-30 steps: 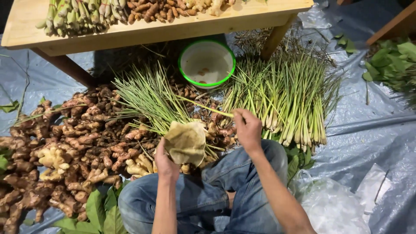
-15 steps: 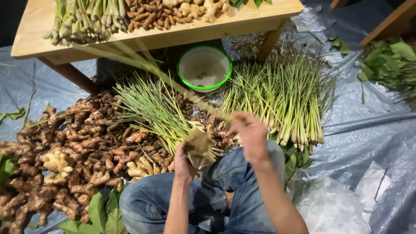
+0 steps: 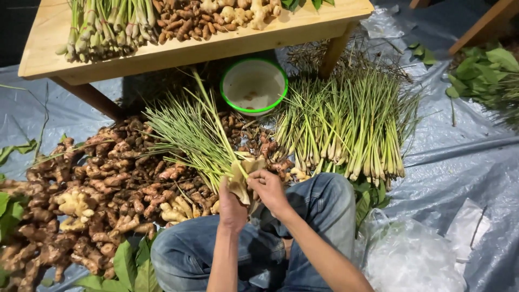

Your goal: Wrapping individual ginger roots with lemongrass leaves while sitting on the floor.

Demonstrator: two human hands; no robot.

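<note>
Lemongrass bundle (image 3: 208, 143), base hidden by hands (image 3: 251, 194)

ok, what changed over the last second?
The right hand came back from the lemongrass stalk it was reaching toward and joined the left hand on the dried husk wrapper around the lemongrass bundle. Left grip unchanged. Ginger pile, bowl, table stayed put.

I saw my right hand (image 3: 268, 189) swing back to the folded husk (image 3: 240, 181), meeting my left hand (image 3: 231, 208).
</note>
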